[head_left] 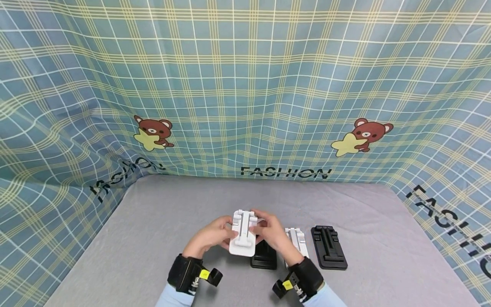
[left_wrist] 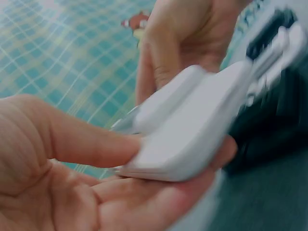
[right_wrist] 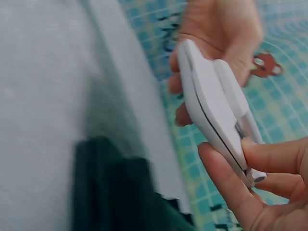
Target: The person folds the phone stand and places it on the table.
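A white folding phone stand (head_left: 243, 248), folded flat, is held up above the grey table between both hands. My left hand (head_left: 212, 233) pinches its left edge, thumb on top and fingers underneath, as the left wrist view shows. At the other edge, my right hand (head_left: 271, 232) grips the stand between thumb and fingers; the right wrist view shows this pinch on the white stand (right_wrist: 209, 96). Beneath the right hand lies a black phone stand (head_left: 264, 261), its upper part covered. Another white phone stand (head_left: 296, 237) is partly hidden behind the right forearm.
A second black phone stand (head_left: 329, 248) lies folded on the table to the right. The grey cloth-covered table (head_left: 161, 213) ends at a checked fabric curtain (head_left: 245, 106) at the back and sides. Both wrists wear black camera straps.
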The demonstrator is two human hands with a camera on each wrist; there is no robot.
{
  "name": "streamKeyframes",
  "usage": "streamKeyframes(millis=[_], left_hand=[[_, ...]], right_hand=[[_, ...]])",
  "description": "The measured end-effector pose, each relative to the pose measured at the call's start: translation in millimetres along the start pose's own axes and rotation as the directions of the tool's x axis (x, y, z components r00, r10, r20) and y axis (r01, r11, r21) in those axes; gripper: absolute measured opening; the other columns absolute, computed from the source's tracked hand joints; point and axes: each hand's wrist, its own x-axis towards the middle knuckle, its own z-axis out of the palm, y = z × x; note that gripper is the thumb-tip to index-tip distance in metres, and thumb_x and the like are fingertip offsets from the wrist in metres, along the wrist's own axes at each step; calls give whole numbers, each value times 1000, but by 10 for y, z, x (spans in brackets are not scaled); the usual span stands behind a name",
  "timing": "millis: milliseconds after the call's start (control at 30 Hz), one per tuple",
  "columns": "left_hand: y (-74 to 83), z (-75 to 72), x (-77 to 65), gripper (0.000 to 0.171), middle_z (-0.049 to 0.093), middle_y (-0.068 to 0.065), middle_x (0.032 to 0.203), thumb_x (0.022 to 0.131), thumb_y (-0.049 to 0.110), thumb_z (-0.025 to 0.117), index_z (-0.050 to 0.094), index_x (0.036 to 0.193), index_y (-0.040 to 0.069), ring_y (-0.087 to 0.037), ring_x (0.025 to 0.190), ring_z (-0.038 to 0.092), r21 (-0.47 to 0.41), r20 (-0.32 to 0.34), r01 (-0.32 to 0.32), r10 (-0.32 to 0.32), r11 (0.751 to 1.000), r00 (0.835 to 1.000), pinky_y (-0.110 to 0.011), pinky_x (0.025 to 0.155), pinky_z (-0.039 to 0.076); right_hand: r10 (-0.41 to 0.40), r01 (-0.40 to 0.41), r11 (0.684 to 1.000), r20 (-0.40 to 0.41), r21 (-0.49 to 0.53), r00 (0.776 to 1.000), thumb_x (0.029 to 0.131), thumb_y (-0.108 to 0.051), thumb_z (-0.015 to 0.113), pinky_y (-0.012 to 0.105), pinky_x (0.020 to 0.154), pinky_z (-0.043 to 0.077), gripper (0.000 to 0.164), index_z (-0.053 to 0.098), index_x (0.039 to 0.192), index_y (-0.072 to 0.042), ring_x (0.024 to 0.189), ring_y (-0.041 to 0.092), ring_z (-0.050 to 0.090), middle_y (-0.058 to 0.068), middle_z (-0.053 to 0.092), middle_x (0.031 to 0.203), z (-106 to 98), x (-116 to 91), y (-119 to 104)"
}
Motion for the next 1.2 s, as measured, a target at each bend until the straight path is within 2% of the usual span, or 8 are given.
streamKeyframes(millis=[133, 267, 500, 600, 733, 833, 967, 1200], left_hand=[[-61, -67, -52, 29, 61, -13, 84, 85, -2, 54, 49, 111, -13, -20, 67, 64, 79, -23, 57, -55, 995, 998, -38, 59, 58], [-124, -70, -77, 23, 59, -13, 83, 83, -6, 55, 52, 105, -13, -22, 64, 64, 153, -65, 110, -101, 982, 993, -40, 57, 58], [-191, -51, -68, 15, 60, -11, 75, 75, -10, 54, 54, 89, -8, -22, 63, 63, 241, -116, 183, -159, 953, 980, -40, 57, 58], [-216, -47, -55, 17, 59, -11, 75, 74, -11, 55, 55, 91, -7, -22, 63, 62, 277, -144, 211, -177, 937, 974, -39, 57, 57], [-248, -39, -34, 20, 57, -11, 77, 73, -11, 57, 55, 93, -7, -22, 63, 61, 327, -178, 230, -180, 916, 967, -37, 56, 57], [-248, -22, -20, 21, 54, -10, 76, 72, -10, 58, 53, 92, -8, -23, 60, 60, 389, -211, 227, -153, 893, 965, -35, 53, 56], [-216, 6, -10, 24, 53, -10, 72, 72, -6, 62, 53, 93, -10, -22, 55, 57, 486, -257, 232, -116, 843, 959, -31, 48, 51], [-210, 49, 23, 47, 54, -12, 73, 70, -4, 62, 47, 111, -20, -21, 57, 53, 563, -320, 276, -103, 779, 942, -27, 47, 43]], right_hand=[[-21, 20, 998, -16, -61, 1000, 81, 8, 63, 40, 52, 57, 60, 40, 137, 12, 73, 15, 58, 31, 41, 125, 176, -16, 96], [-17, 20, 981, 17, -195, 1000, 78, 11, 63, 32, 56, 58, 68, 33, 139, 15, 80, 21, 60, 35, 35, 133, 299, -47, 160], [13, 20, 876, 66, -483, 998, 79, 1, 68, 41, 90, 49, 72, 33, 140, 14, 116, 38, 52, 33, 35, 142, 413, -81, 162], [22, 31, 854, 95, -519, 995, 80, -1, 67, 50, 99, 43, 71, 32, 140, 14, 127, 43, 43, 33, 33, 144, 447, -97, 150], [4, 63, 824, 117, -563, 993, 81, -2, 65, 52, 102, 40, 68, 34, 138, 16, 131, 44, 39, 34, 35, 142, 465, -111, 146], [13, 61, 829, 127, -556, 992, 83, -4, 64, 52, 103, 39, 67, 33, 139, 16, 133, 43, 37, 34, 34, 143, 459, -115, 156], [39, 41, 843, 136, -536, 990, 85, -9, 63, 53, 106, 35, 69, 30, 140, 16, 136, 43, 32, 34, 30, 146, 451, -115, 167], [62, 28, 833, 142, -553, 988, 85, -12, 65, 54, 109, 30, 70, 32, 139, 15, 138, 44, 28, 33, 28, 147, 463, -123, 173]])
